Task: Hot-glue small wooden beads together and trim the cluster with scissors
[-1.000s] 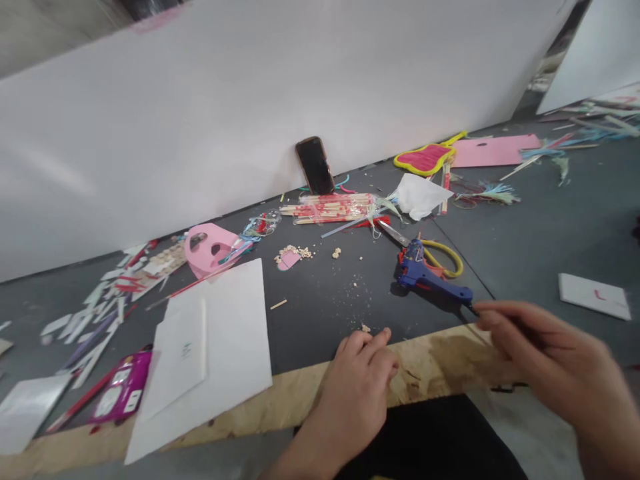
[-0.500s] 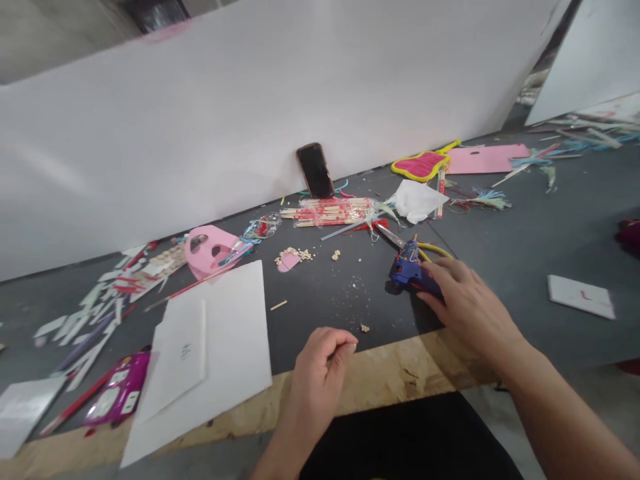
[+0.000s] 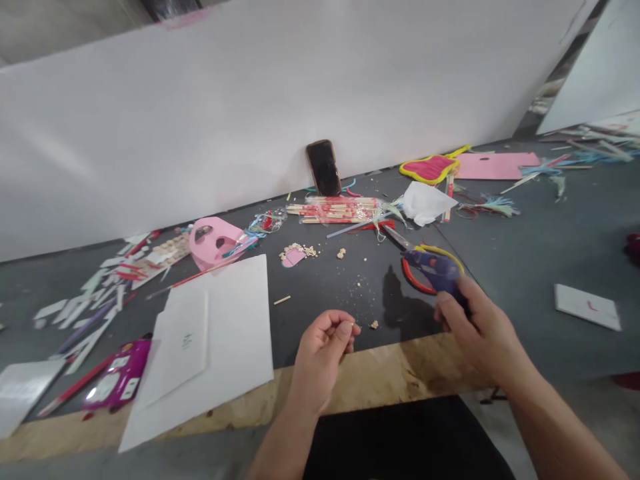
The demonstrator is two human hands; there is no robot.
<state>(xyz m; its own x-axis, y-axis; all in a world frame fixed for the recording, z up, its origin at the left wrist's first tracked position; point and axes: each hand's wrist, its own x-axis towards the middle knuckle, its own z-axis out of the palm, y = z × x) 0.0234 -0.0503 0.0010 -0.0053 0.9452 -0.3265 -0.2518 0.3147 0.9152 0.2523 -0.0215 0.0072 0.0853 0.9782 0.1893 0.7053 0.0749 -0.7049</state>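
1. On my remote feed, the right hand (image 3: 480, 327) grasps the blue glue gun (image 3: 434, 264) by its handle — held above the scissors (image 3: 414, 277) on the dark table (image 3: 315, 293).
2. I see the left hand (image 3: 323, 357) pinching a tiny pale piece (image 3: 352, 325) with thumb and forefinger, near a small pale clump (image 3: 374, 325).
3. Farther out, small pale bits (image 3: 311, 251) gather around a pink piece (image 3: 294, 258).
4. Beyond, a clear wrapper (image 3: 330, 208) holds wooden sticks (image 3: 311, 220) with red markings.
5. Far left, a purple packet (image 3: 120, 375) lies beside the white sheet (image 3: 240, 320) — I can't see its contents.
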